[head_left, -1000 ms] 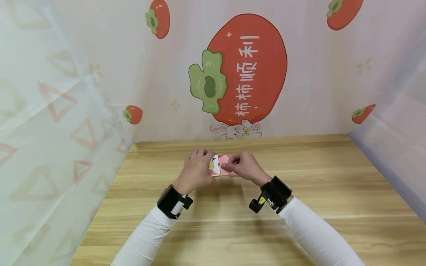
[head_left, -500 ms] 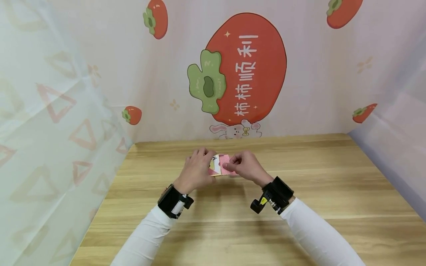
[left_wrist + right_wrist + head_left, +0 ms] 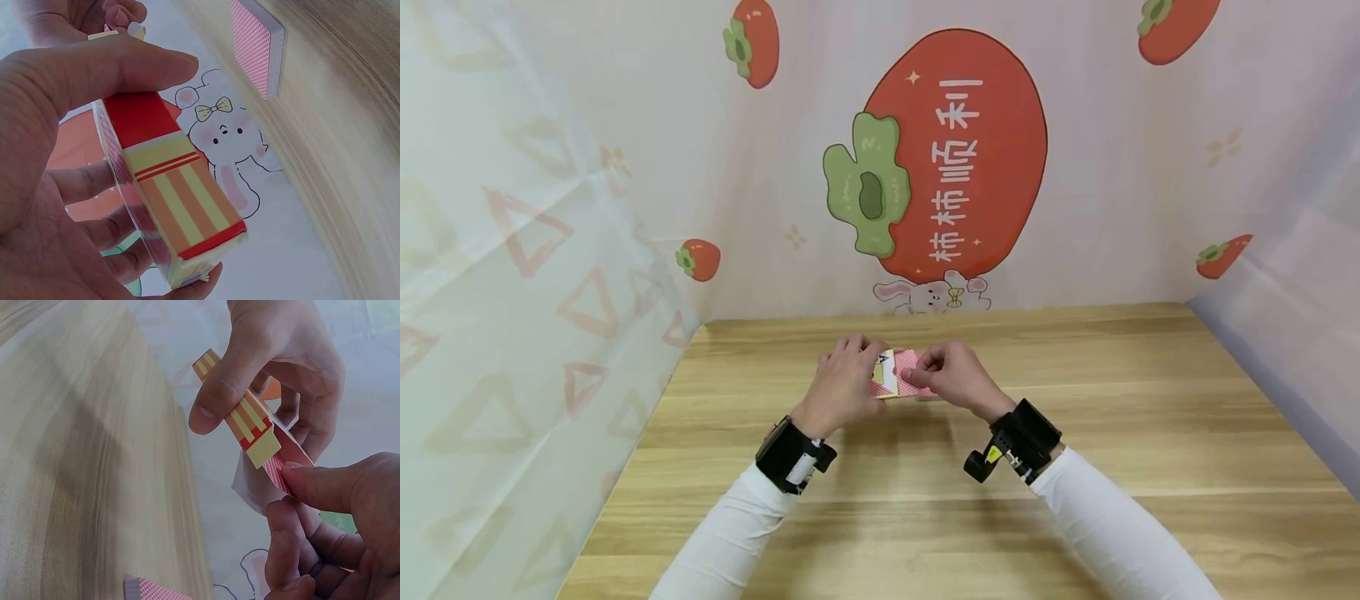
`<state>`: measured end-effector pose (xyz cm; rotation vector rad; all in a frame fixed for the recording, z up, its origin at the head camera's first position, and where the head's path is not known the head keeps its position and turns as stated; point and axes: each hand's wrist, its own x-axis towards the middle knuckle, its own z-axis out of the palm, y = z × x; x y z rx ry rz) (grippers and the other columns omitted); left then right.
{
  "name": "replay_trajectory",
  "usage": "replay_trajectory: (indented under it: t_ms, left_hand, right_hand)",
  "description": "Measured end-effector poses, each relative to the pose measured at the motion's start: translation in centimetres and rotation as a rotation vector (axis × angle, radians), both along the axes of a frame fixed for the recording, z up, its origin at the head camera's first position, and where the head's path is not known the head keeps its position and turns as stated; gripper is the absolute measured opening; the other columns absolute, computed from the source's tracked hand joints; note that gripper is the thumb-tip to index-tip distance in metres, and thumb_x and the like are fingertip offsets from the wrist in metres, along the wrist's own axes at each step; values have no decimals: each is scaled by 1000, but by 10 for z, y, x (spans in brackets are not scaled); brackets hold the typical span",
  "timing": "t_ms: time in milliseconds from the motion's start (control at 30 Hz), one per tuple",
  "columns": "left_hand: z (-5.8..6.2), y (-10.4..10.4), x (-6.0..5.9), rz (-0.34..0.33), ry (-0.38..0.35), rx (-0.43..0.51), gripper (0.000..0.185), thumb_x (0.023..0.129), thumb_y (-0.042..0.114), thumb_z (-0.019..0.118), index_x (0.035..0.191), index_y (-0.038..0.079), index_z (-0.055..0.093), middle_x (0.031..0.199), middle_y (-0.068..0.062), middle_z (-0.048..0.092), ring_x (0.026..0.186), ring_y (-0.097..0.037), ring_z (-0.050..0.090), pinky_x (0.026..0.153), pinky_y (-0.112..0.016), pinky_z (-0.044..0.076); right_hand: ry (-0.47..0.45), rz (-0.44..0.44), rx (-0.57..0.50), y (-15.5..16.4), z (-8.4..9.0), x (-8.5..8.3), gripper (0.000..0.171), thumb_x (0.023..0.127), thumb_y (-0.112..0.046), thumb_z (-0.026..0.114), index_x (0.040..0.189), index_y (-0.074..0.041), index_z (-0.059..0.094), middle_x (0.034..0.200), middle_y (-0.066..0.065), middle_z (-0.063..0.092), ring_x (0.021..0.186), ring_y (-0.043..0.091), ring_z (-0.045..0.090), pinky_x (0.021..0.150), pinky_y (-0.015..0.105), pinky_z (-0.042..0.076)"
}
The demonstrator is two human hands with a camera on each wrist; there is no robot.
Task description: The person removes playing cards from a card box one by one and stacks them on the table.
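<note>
My left hand (image 3: 844, 383) grips a playing card box (image 3: 178, 187) with a red patch and orange and yellow stripes on its narrow side. The thumb lies over that side, with the fingers round the other. In the head view, the box face shows a letter A. At its open right end, my right hand (image 3: 961, 379) pinches pink-patterned playing cards (image 3: 276, 476) that stick out between thumb and fingers. A yellow side flap (image 3: 265, 450) and a pale flap (image 3: 255, 487) spread at that end. How many cards the fingers hold is hidden.
A stack of pink-backed playing cards (image 3: 257, 47) lies on the wooden table (image 3: 880, 533) below the hands. A fabric backdrop (image 3: 1097, 200) with persimmons and a rabbit rises behind the table's far edge. A black wrist camera (image 3: 793, 454) sits on each arm.
Both hands stay almost in place at the card box. The camera view shifts very slightly.
</note>
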<state>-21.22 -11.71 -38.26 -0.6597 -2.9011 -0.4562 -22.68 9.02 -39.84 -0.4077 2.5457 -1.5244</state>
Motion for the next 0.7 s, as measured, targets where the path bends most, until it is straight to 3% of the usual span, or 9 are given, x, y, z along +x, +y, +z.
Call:
replay_trajectory:
  t_ms: [267, 567, 700]
  left_hand:
    - [-2, 4, -1, -5, -8, 15, 75, 65, 19, 93, 132, 10, 60, 118, -11, 55, 111, -32, 50, 85, -53, 44]
    - [-2, 6, -4, -20, 23, 23, 72, 65, 19, 93, 129, 10, 61, 116, -11, 55, 110, -32, 50, 82, -53, 45]
    - [0, 5, -4, -13, 14, 29, 72, 66, 18, 92, 130, 11, 61, 117, -11, 56, 111, -31, 50, 85, -54, 45]
  right_hand:
    - [-8, -6, 6, 1, -1, -1, 21, 91, -25, 78, 78, -9, 72, 73, 15, 65, 61, 15, 51, 55, 28, 37]
    - [-3, -17, 10, 1, 0, -2, 22, 89, -26, 80, 77, -9, 73, 64, 1, 62, 61, 18, 53, 54, 28, 37]
    - [-12, -15, -3, 2, 2, -2, 22, 90, -26, 80, 78, -8, 73, 68, 8, 64, 63, 22, 55, 54, 28, 36]
